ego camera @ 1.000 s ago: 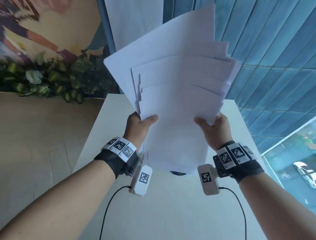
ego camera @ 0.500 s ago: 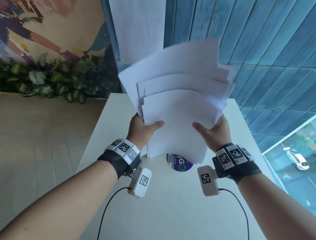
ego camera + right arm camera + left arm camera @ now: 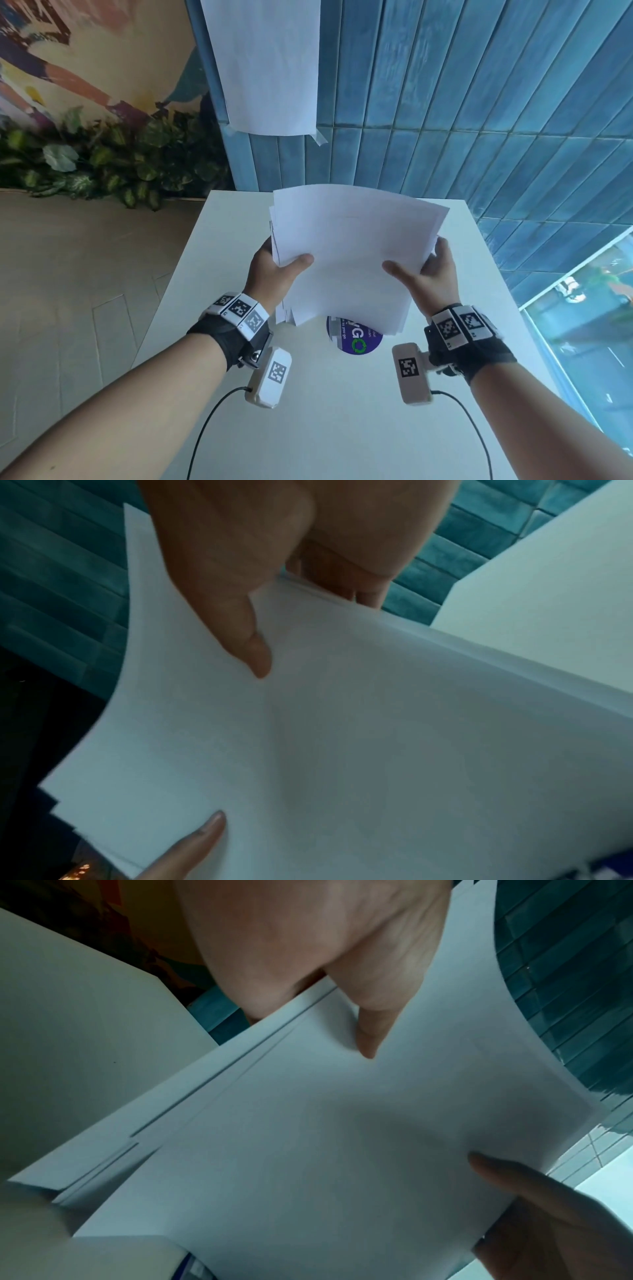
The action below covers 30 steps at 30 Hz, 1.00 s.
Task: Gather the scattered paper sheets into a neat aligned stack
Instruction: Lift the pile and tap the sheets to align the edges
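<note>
A bundle of several white paper sheets (image 3: 349, 260) hangs in the air over the white table (image 3: 342, 411), tilted with its far edge up. My left hand (image 3: 274, 270) grips its left edge, thumb on top and fingers underneath. My right hand (image 3: 428, 274) grips the right edge the same way. The sheets' near edges are still staggered at the lower left. In the left wrist view the paper sheets (image 3: 325, 1137) show offset edges under my left hand (image 3: 342, 993). In the right wrist view my right hand (image 3: 274, 601) pinches the paper sheets (image 3: 342, 750).
A round purple sticker (image 3: 356, 337) lies on the table under the sheets. A white sheet (image 3: 267, 65) is taped to the blue tiled wall (image 3: 479, 102) behind. Leafy plants (image 3: 102, 164) line the floor at left; a window (image 3: 589, 325) is at right.
Both hands have lowered the bundle toward the table and tipped it flatter. The fanned far edges have slid together into a nearly even top edge.
</note>
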Motion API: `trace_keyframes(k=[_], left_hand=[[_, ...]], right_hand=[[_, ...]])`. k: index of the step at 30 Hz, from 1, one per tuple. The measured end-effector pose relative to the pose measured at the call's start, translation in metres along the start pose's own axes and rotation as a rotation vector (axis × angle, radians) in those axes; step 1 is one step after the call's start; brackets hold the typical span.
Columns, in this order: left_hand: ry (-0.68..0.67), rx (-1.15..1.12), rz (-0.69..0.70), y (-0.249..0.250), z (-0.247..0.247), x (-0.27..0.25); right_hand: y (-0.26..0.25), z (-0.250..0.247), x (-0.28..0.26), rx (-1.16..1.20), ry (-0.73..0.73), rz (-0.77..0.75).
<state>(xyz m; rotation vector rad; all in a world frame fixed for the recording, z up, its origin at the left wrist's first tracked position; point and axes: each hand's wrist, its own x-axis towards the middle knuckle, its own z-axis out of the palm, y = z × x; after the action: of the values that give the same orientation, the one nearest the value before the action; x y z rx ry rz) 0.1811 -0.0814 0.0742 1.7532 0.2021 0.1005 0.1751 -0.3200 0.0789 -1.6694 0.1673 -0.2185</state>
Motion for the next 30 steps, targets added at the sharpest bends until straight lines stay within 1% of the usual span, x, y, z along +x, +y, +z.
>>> trace_keyframes(k=[4, 6, 8, 10, 12, 15, 17, 21, 24, 26, 28, 30], left_hand=[[-0.022, -0.044, -0.028, -0.008, 0.003, 0.005], [-0.022, -0.082, -0.033, -0.011, 0.008, 0.005], [0.017, -0.130, -0.012, -0.013, 0.013, 0.005], [0.068, -0.157, 0.017, -0.020, 0.015, 0.008], [0.074, -0.117, 0.049, -0.025, 0.015, 0.009], [0.034, 0.052, 0.126, -0.032, 0.018, 0.010], [0.052, 0.146, 0.182, -0.034, 0.024, 0.010], [0.087, 0.106, 0.242, -0.030, 0.034, 0.003], [0.111, 0.054, 0.298, -0.025, 0.028, -0.002], [0.111, 0.040, 0.294, -0.025, 0.021, -0.003], [0.090, 0.017, 0.258, -0.027, 0.015, -0.002], [0.078, 0.011, 0.240, -0.031, 0.015, -0.001]], right_hand=[[0.021, 0.004, 0.002, -0.133, -0.087, 0.017], [0.027, 0.007, 0.004, -0.129, -0.073, 0.015], [0.030, 0.011, 0.007, -0.091, -0.036, 0.033], [0.031, 0.012, 0.009, -0.086, -0.020, 0.054], [0.032, 0.010, 0.011, -0.094, -0.050, 0.053], [0.035, 0.010, 0.013, -0.134, -0.075, 0.038], [0.038, 0.015, 0.013, -0.122, -0.047, 0.018], [0.036, 0.024, 0.010, -0.072, 0.007, -0.013], [0.027, 0.022, 0.010, -0.053, 0.022, -0.089], [0.021, 0.017, 0.009, -0.074, -0.011, -0.146], [0.021, 0.015, 0.009, -0.069, -0.021, -0.134], [0.025, 0.015, 0.011, -0.058, 0.007, -0.097]])
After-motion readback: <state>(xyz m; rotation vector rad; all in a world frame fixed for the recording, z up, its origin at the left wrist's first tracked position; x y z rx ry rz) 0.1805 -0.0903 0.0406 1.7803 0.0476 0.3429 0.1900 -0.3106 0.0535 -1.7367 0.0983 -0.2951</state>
